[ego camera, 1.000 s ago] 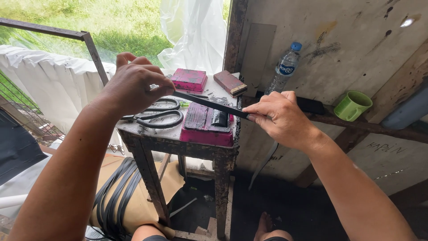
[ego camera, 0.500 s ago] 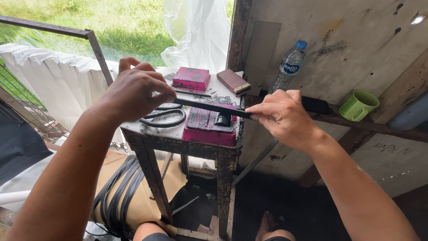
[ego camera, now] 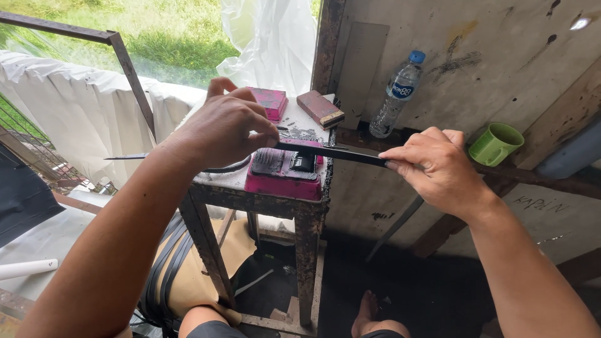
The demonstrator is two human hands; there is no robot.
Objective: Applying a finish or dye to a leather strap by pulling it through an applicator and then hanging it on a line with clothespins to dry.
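Note:
My left hand (ego camera: 225, 128) and my right hand (ego camera: 435, 169) both pinch a long thin black strip (ego camera: 332, 153), held level just above a pink stained block (ego camera: 285, 170). That block lies on a small rusty metal stool (ego camera: 250, 191). The strip's left end pokes out past my left forearm. Black scissors lie on the stool under my left hand, mostly hidden by it.
A second pink block (ego camera: 269, 100) and a brown box (ego camera: 320, 109) lie at the stool's back. A plastic bottle (ego camera: 395, 94) and a green mug (ego camera: 496, 144) stand on a wooden rail by the wall. Black strips (ego camera: 166, 275) lie on the floor. My feet show below.
My left hand has slid right along the strip, toward the pink block, covering the scissors. My right hand still holds the strip's other end.

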